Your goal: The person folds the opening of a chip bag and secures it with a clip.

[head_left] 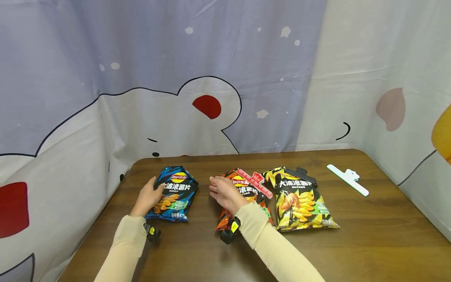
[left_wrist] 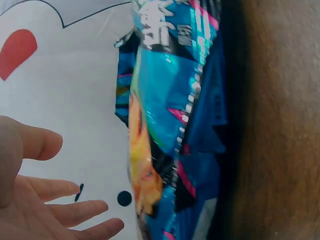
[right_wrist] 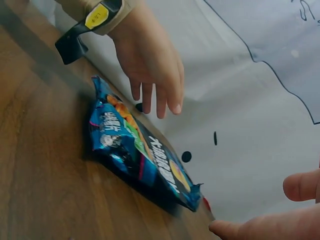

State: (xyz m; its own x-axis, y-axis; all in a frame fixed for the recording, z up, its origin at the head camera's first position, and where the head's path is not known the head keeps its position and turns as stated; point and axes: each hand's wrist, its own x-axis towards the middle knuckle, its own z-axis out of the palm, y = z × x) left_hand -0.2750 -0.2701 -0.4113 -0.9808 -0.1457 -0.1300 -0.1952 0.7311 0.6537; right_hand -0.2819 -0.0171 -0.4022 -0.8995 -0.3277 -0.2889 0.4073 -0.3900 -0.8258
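A blue bag of potato chips [head_left: 181,188] lies flat on the wooden table at the left, with no clip visible on it. My left hand [head_left: 147,197] is held at the bag's left side, fingers extended; the left wrist view shows a gap between those fingers and the bag. Over the left part of an orange-red chip bag [head_left: 225,220], my right hand [head_left: 225,192] hovers with its fingers loosely extended and nothing in them. Across the top of that bag sits a red sealing clip [head_left: 254,183]. The right hand hides part of the orange-red bag.
Right of the orange-red bag lies a yellow chip bag [head_left: 299,203] with a black clip [head_left: 300,176] on its top. A loose white clip [head_left: 347,179] rests farther right on the table [head_left: 380,231]. A patterned curtain [head_left: 267,78] hangs behind and beside the table.
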